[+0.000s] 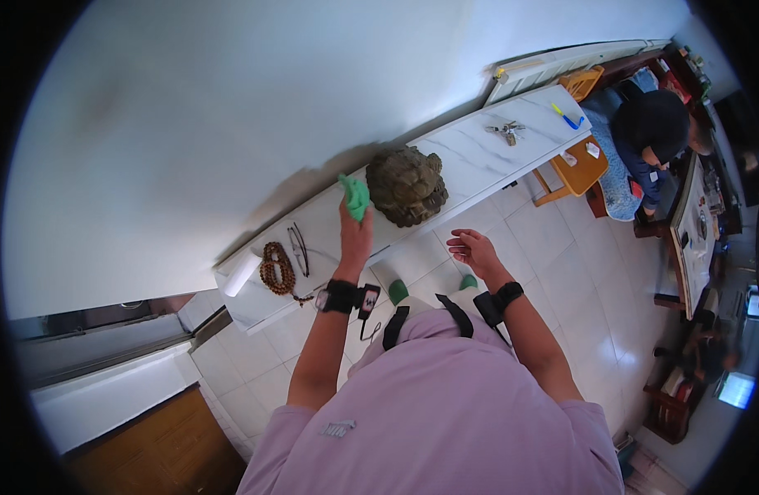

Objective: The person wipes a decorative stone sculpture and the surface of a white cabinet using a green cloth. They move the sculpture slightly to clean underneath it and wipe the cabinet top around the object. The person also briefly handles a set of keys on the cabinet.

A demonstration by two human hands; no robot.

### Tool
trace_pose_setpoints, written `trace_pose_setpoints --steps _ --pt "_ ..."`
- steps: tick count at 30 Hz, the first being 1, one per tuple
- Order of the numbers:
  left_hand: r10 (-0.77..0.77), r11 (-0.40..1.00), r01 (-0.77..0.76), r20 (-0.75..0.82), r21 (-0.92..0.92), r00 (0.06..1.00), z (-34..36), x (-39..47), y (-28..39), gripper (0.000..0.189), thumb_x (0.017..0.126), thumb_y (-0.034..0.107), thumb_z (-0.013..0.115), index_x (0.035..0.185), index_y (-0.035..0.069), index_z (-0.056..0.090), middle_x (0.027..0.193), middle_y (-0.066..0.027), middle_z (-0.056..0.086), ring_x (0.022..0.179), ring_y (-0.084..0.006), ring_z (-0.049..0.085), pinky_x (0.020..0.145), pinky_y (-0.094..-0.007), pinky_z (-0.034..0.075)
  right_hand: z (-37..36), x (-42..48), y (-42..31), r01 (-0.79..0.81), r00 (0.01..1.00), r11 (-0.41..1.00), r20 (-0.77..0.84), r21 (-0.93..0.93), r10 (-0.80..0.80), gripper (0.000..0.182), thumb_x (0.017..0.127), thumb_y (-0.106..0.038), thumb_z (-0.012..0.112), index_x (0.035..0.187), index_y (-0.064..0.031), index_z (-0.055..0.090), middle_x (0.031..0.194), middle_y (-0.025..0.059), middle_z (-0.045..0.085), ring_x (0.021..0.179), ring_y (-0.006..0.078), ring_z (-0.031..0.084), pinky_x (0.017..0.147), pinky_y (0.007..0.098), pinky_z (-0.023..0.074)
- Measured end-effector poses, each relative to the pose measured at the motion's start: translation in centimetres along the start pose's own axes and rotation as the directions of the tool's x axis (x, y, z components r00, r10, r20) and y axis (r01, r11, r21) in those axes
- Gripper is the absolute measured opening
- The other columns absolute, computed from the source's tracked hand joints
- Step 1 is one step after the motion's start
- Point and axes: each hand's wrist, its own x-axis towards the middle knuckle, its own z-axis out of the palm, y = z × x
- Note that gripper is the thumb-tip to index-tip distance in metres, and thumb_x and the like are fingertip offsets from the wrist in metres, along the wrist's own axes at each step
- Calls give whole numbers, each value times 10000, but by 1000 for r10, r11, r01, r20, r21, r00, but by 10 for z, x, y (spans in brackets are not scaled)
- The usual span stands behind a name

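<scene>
My left hand [355,240] grips a crumpled green cloth [355,197] above a narrow marble-patterned shelf [475,142]. Just right of the cloth stands a dark carved ornament [407,185], knobbly all over. My right hand [473,252] is in the air in front of the shelf's edge, fingers apart and nothing in them. Left of my left hand lie a pair of eyeglasses [298,249], a string of brown wooden beads [277,268] and a white cylinder [243,275]. The beads' tail hangs toward the shelf's front edge.
Farther right on the shelf lie a bunch of keys [508,132] and a blue-and-yellow tool [567,116]. A wooden chair [582,166] stands against the shelf's right end. A person in a black cap [655,124] sits beyond it, near a table [692,241]. A wall [231,124] runs behind the shelf.
</scene>
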Motion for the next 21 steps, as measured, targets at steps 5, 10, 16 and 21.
trace_pose_setpoints --steps 5,10,16,21 --pt "166 822 -208 127 530 978 36 10 4 866 894 226 637 1586 -25 182 1620 -256 219 1499 -411 237 1214 -537 210 -15 -2 2 -35 999 999 11 10 35 284 1048 -209 499 1245 -47 623 1041 107 732 855 157 691 745 294 558" --pt "263 648 -326 200 688 944 32 10 25 880 858 218 631 1579 -41 200 1636 -225 222 1523 -375 208 1216 -567 181 -31 2 -12 -11 1000 1000 -11 -2 11 285 1052 -228 500 1227 -48 636 1034 100 732 865 158 693 746 295 556" --pt "357 728 -428 237 536 904 28 26 -3 765 840 -25 615 1545 -23 319 1583 -196 346 1468 -367 326 1202 -444 304 -21 30 -44 91 996 981 26 -172 -88 288 1041 -201 521 1250 -49 649 1053 80 722 851 150 682 738 285 547" --pt "405 735 -445 196 511 893 28 27 5 751 797 -94 640 1508 16 425 1540 -135 446 1422 -326 422 1166 -400 383 0 72 -53 362 923 776 82 -517 -376 285 1006 -143 565 1252 -57 679 1070 71 696 869 169 669 756 301 543"
